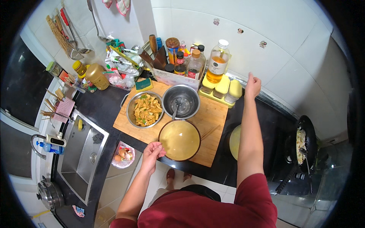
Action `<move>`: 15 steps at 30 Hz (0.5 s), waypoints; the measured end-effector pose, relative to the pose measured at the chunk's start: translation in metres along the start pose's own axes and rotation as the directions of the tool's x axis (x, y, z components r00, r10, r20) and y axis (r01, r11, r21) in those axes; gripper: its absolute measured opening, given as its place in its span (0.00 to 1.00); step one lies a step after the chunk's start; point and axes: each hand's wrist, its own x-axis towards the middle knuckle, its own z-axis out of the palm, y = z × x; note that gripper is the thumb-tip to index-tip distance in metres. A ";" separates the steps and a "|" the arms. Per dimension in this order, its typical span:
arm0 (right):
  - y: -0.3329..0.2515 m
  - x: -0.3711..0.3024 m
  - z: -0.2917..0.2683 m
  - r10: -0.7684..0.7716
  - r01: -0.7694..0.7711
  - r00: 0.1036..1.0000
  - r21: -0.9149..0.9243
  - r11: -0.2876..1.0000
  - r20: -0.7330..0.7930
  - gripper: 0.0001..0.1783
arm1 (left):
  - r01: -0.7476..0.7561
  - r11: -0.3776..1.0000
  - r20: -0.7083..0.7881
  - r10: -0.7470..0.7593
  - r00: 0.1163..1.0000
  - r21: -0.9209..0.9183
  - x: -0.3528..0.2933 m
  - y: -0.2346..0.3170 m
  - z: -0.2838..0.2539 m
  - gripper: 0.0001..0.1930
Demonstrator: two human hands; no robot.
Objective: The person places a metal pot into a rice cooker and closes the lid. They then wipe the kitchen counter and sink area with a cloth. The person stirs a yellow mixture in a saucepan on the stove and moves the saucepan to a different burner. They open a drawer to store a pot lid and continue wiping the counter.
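Observation:
An amber glass bowl [179, 140] with a dark rim sits on the near part of the wooden cutting board [207, 150]. My left hand [152, 152] pinches the bowl's left rim. Stretched far out, my right hand [252, 87] is beside the yellow-lidded seasoning box [219, 90], near the tiled wall. Its thumb stands apart from the loosely bent fingers, and I see nothing in it. Behind the amber bowl is a steel bowl [192, 113] with a spoon [176, 109] in it. Beside that, another steel bowl [129, 110] holds yellowish-brown cut pieces with bits of green.
Chopsticks [210, 132] lie on the board, and a sponge [144, 84] is at its back. Bottles and knives crowd a rack [176, 76]; an oil bottle [218, 62] stands beside it. The sink [78, 163] is left, a wok [306, 146] with food right. Eggshells fill a small bin [131, 159].

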 end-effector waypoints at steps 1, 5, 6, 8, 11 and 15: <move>-0.004 -0.016 -0.006 -0.127 0.123 0.990 -0.059 0.991 -0.065 0.23 | -0.003 1.000 0.011 0.003 1.000 -0.006 0.002 0.001 0.001 0.08; -0.054 -0.121 -0.012 -0.314 0.319 0.900 0.035 0.947 0.302 0.14 | -0.039 0.999 0.053 0.040 0.998 -0.035 0.005 0.007 0.004 0.08; -0.063 -0.143 -0.007 -0.327 0.371 0.832 -0.012 0.929 0.448 0.13 | -0.043 0.999 0.065 0.045 0.997 -0.032 0.006 0.007 0.005 0.08; -0.057 -0.184 0.021 -0.436 0.541 0.688 -0.010 0.841 0.580 0.14 | -0.054 0.998 0.090 0.056 0.994 -0.019 0.009 0.007 0.007 0.08; -0.075 -0.240 0.044 -0.309 0.628 0.538 -0.129 0.767 0.784 0.18 | -0.055 0.998 0.095 0.058 0.994 -0.030 0.003 0.013 0.004 0.08; -0.083 -0.270 0.070 -0.058 0.655 0.461 -0.296 0.695 0.885 0.20 | -0.071 0.997 0.060 0.073 0.995 -0.035 -0.006 0.016 -0.012 0.08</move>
